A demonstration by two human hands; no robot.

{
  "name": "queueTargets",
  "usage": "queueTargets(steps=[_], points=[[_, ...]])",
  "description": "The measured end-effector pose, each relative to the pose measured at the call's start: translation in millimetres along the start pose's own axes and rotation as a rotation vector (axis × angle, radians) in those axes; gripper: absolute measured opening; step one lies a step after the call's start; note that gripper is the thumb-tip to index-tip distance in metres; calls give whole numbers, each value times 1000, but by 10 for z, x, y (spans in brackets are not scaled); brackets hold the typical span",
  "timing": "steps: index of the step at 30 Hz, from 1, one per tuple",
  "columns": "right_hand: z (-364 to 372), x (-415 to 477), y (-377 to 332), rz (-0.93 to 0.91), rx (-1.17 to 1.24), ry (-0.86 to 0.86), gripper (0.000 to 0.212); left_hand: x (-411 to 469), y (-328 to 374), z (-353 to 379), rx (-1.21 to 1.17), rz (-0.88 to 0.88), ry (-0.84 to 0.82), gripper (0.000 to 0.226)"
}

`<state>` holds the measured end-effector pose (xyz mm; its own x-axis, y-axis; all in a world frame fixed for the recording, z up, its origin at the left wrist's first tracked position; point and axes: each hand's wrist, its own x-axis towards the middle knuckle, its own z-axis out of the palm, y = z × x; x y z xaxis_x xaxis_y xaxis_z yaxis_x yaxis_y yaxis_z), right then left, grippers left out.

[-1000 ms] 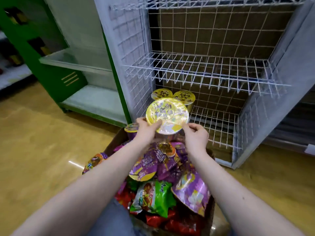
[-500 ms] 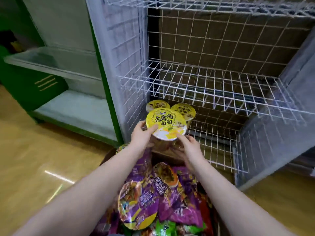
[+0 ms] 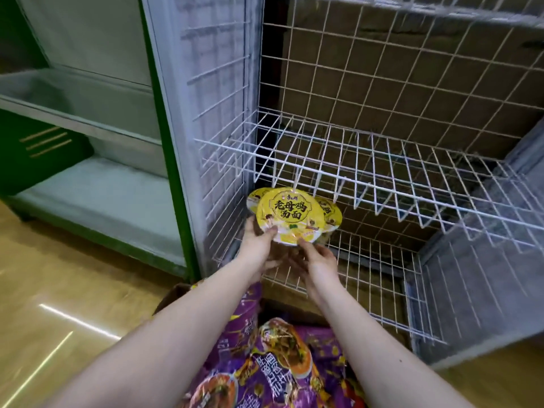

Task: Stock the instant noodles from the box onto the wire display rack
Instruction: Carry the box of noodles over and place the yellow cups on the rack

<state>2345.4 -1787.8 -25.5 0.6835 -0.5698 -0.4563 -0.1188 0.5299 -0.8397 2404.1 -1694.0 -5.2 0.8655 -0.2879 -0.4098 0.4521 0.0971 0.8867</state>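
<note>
While both hands hold it, one yellow-lidded instant noodle bowl [image 3: 290, 214] sits tilted toward the camera at the front-left corner of the wire display rack's [image 3: 382, 290] bottom shelf.

- Left hand [image 3: 257, 245]: thumb pressed on the lid's near-left rim, fingers wrapped under the bowl's side; gripping.
- Right hand [image 3: 319, 257]: a fingertip on the lid's near rim, remaining fingers curled beneath the bowl; gripping.
- Held bowl: just under the front edge of the middle shelf [image 3: 368, 172]; whether its base touches the wire cannot be told.
- Two matching bowls, directly behind it, against the rack's left wall: left one [image 3: 253, 198] and right one [image 3: 332, 214], each mostly hidden.
- Cardboard box [image 3: 173, 293]: below the forearms, in front of the rack's front edge, filled with purple noodle packets [image 3: 279, 363].
- Green shelving unit [image 3: 103, 187]: left of the rack, touching its side.
- Wood-tone floor [image 3: 59, 290]: under everything.
</note>
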Motion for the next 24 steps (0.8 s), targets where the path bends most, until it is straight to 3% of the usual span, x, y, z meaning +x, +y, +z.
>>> queueTargets(steps=[8,12,18,22,24], points=[[297,343,-242,1,-86,-145,35,598,184,-31,-156,104,65,48],[390,491,-248,14,-169,-232,21,828,177,-57,-141,145,60,44],[534,728,-187,42,-202,-204,32,1119,218,-80,-51,100,42,47],[603,843,-195,43,-152,-244,14,1296,154,-62,72,185,130,48],[649,906,-187,34,-138,-263,15,1324,108,-45,139,206,147,49]])
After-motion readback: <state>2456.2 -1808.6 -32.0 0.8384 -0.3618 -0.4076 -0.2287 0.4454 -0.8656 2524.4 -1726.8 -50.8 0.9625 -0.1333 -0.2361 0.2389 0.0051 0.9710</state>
